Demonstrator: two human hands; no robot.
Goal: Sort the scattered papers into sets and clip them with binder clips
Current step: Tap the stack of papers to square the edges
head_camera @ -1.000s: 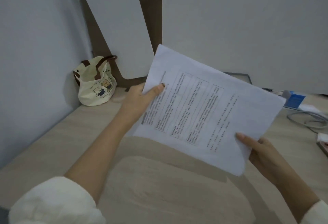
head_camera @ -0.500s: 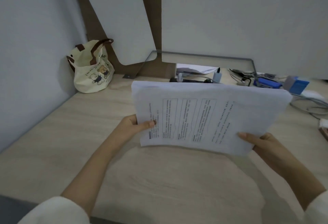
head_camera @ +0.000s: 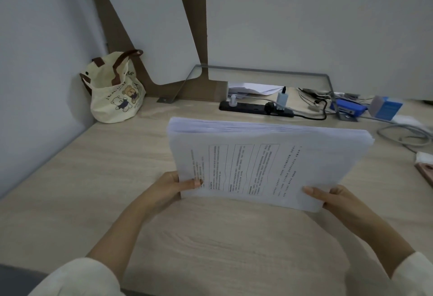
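A thick stack of white printed papers (head_camera: 269, 162) stands on its long edge on the light wooden desk (head_camera: 117, 178), tilted back, printed face toward me. My left hand (head_camera: 171, 186) grips its lower left corner with the thumb on the front sheet. My right hand (head_camera: 332, 198) holds the lower right corner, thumb on the front. More white sheets (head_camera: 253, 88) lie at the back of the desk behind the power strip. No binder clip shows.
A cream tote bag with bear prints (head_camera: 114, 89) sits in the back left corner. A black power strip (head_camera: 255, 108) with plugs, cables (head_camera: 398, 136) and blue boxes (head_camera: 384, 107) line the back right. A pink item (head_camera: 425, 171) lies at the right edge.
The stack has come down from mid-air and turned from slanted to level, its lower edge now on the desk. Both hands moved down with it.
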